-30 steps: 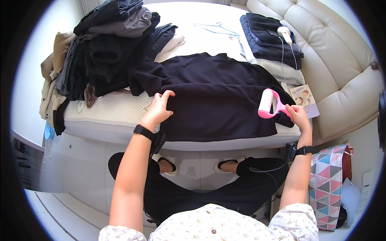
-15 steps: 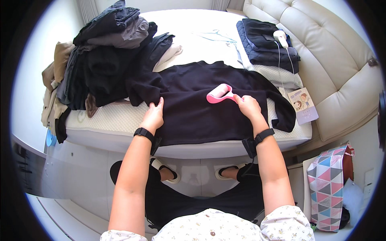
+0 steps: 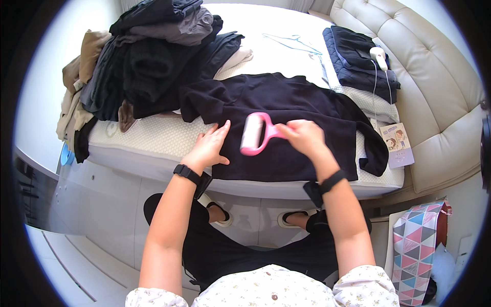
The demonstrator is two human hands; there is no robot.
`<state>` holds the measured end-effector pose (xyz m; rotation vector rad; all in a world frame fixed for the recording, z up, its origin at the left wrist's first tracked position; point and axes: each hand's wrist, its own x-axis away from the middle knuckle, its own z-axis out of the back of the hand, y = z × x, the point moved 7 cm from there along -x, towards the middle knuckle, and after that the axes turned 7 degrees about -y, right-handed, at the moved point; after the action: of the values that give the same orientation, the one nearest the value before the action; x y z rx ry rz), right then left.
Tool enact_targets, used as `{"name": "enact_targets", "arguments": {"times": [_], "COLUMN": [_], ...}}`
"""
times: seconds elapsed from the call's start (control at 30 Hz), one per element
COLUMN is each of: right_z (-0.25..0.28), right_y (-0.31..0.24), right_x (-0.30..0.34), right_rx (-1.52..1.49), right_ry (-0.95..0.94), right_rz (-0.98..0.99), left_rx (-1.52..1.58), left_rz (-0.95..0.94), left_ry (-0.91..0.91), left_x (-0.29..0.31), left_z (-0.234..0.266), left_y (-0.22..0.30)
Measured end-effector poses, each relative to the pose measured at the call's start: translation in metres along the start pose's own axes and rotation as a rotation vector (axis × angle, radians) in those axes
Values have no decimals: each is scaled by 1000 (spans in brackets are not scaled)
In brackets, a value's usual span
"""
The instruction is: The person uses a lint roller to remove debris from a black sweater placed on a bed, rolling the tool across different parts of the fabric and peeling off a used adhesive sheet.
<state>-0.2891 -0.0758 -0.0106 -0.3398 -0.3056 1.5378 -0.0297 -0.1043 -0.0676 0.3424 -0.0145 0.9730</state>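
A black long-sleeved top (image 3: 307, 138) lies spread over the near edge of the bed, one sleeve reaching out to the right. My right hand (image 3: 305, 138) is closed round the handle of a pink lint roller (image 3: 252, 135); its white roll is over the left part of the top, and whether it touches the cloth I cannot tell. With fingers spread, my left hand (image 3: 208, 147) rests at the garment's left edge, partly on the white mattress (image 3: 153, 143).
A tall heap of dark clothes (image 3: 153, 66) fills the bed's left side. Folded dark garments (image 3: 353, 56) with a white corded device (image 3: 378, 57) lie at the far right. A booklet (image 3: 398, 145) sits by the padded headboard (image 3: 424, 77). A blue hanger (image 3: 291, 43) lies farther back.
The lint roller has moved left and nearer to me, its head now turned upright in view. My left hand has gone from gripping the top's edge to lying with fingers spread.
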Motion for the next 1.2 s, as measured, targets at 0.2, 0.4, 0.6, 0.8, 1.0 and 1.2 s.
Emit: {"name": "enact_targets", "arguments": {"times": [0.2, 0.4, 0.6, 0.8, 1.0, 1.2], "right_z": [-51, -30, 16, 95, 75, 2], "right_y": [-27, 40, 178, 225, 151, 22], "right_x": [-28, -11, 44, 125, 119, 79], "right_rx": [-8, 4, -136, 0, -405, -358], "right_ry": [-218, -353, -271, -5, 77, -222], "right_rz": [-7, -145, -337, -392, -92, 21], "left_rx": [143, 107, 75, 51, 118, 219], "left_rz": [44, 103, 103, 30, 33, -71], "left_ry": [-16, -75, -91, 65, 155, 213], "left_x": [-7, -13, -9, 8, 15, 14], "left_z": [-8, -10, -10, -14, 0, -21], "left_y": [-6, -12, -6, 2, 20, 7]}}
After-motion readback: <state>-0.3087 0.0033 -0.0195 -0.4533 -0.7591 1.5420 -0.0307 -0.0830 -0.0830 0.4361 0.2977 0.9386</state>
